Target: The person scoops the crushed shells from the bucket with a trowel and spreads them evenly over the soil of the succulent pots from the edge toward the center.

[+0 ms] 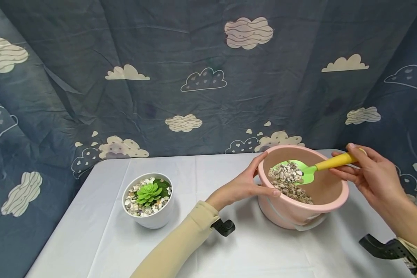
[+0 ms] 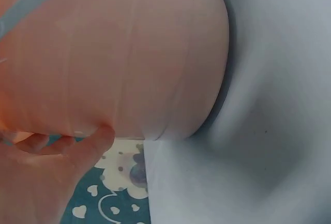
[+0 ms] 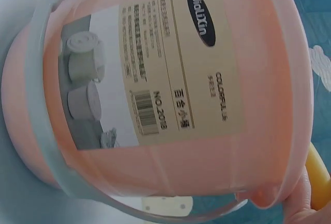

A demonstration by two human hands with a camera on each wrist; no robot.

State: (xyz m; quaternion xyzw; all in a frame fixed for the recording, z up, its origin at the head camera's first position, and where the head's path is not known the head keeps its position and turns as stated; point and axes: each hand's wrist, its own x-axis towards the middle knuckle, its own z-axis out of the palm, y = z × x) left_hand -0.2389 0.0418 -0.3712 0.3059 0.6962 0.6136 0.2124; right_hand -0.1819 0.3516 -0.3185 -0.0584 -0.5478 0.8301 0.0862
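Observation:
A pink bucket (image 1: 328, 191) stands on the white table (image 1: 100, 231) at the right, with small shells and pebbles inside. My left hand (image 1: 250, 183) grips its near-left rim, thumb over the edge. My right hand (image 1: 366, 170) holds the yellow handle of a green scoop (image 1: 300, 172), whose blade sits inside the bucket heaped with shells. The left wrist view is filled by the bucket wall (image 2: 114, 53) with my thumb (image 2: 90, 144) below it. In the right wrist view the bucket's label (image 3: 155, 74) and a bit of the yellow handle (image 3: 319, 180) show.
A white pot (image 1: 148, 200) with a green succulent and shells on top stands at the table's left middle. A dark blue cloud-print cloth (image 1: 194, 77) hangs behind and at both sides. The bucket's pale handle (image 3: 46, 146) lies down against its side.

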